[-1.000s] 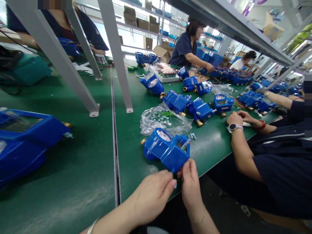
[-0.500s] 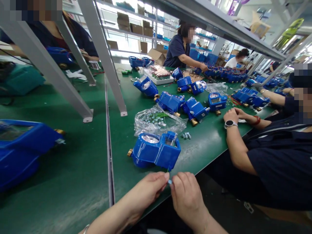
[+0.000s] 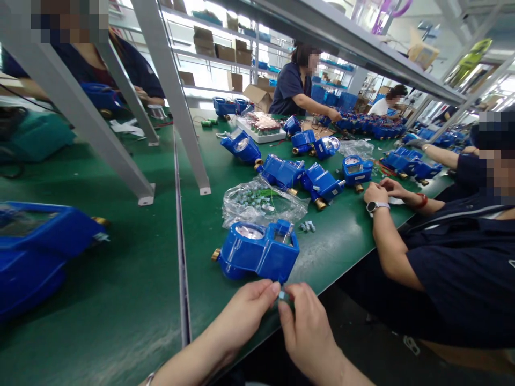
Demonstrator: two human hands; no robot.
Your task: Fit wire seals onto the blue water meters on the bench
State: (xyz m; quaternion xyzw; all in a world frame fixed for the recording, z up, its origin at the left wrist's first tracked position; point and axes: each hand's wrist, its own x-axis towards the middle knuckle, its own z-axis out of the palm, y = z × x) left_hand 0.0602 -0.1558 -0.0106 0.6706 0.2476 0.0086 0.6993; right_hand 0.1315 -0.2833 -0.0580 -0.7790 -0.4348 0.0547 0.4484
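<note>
Just in front of a blue water meter (image 3: 257, 252), both my hands meet at the table's front edge. Between their fingertips is a small light-blue plastic seal (image 3: 283, 296). My left hand (image 3: 253, 308) is closed in a pinch at the seal's left side. From the right, my right hand (image 3: 309, 324) grips it between thumb and forefinger, the other fingers curled. The meter lies with its round dial up and a brass fitting at its left end. Behind it, a clear plastic bag (image 3: 263, 201) holds similar light-blue seals with green wires. Several loose seals (image 3: 308, 227) lie beside the meter.
More blue meters (image 3: 284, 171) stand farther back, near a white tray (image 3: 261, 134) of small parts. Another meter (image 3: 44, 252) lies at left. Metal posts (image 3: 177, 107) rise from the table. A co-worker's hands (image 3: 382, 193) are at the table's right edge.
My right thumb and forefinger have parted slightly, so more of the light-blue seal shows between them. The green wire end above my left thumb is no longer clearly visible. The meter stays put.
</note>
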